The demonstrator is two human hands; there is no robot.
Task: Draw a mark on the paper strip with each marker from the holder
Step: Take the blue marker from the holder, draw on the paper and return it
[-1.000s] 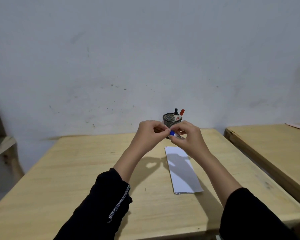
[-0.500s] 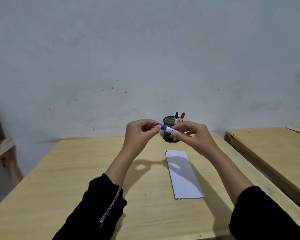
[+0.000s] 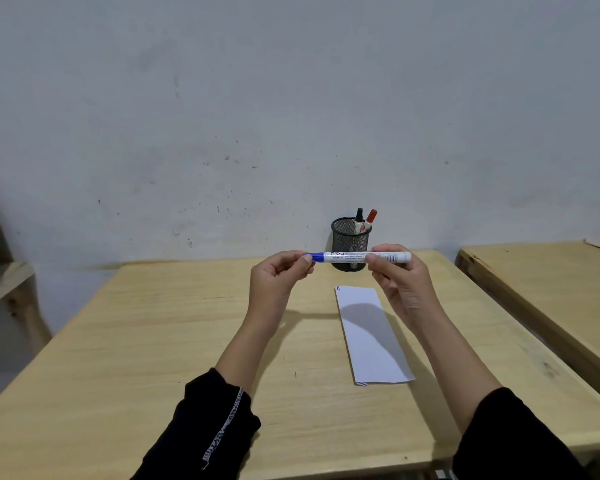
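A white marker with a blue cap [image 3: 355,257] lies level in the air above the table, held at both ends. My left hand [image 3: 278,277] pinches the blue cap end. My right hand [image 3: 400,282] grips the white barel near its other end. Below, the white paper strip [image 3: 371,336] lies flat on the wooden table [image 3: 153,341], with small red and blue marks at its far left corner. Behind the marker stands the black mesh holder [image 3: 350,241] with a black-capped marker [image 3: 359,218] and a red-capped marker [image 3: 370,218] in it.
A second wooden table [image 3: 548,292] stands to the right across a narrow gap. A low wooden shelf [image 3: 4,289] with a grey object sits at the far left. The plain wall rises right behind the holder.
The marker has turned from pointing toward me to lying level, and my hands have moved apart along it. The whole view has shifted slightly as my head moved.
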